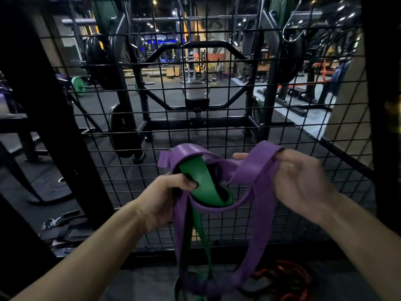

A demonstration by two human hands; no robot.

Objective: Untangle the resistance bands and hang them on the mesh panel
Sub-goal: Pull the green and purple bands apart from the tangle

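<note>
A purple resistance band (pixel 256 205) and a green resistance band (pixel 204 183) hang tangled together in front of the black mesh panel (pixel 217 118). My left hand (pixel 167 196) grips the bundle where green and purple cross, fingers curled round it. My right hand (pixel 297 179) holds a purple loop at its top, thumb over the strap and forefinger stretched left. The green band runs through a purple loop and both trail down to the floor, where their ends lie bunched.
Red bands (pixel 288 276) lie coiled on the floor at the lower right. A black upright post (pixel 43 109) stands at the left and a dark frame edge (pixel 382 105) at the right. Gym racks and weight plates stand behind the mesh.
</note>
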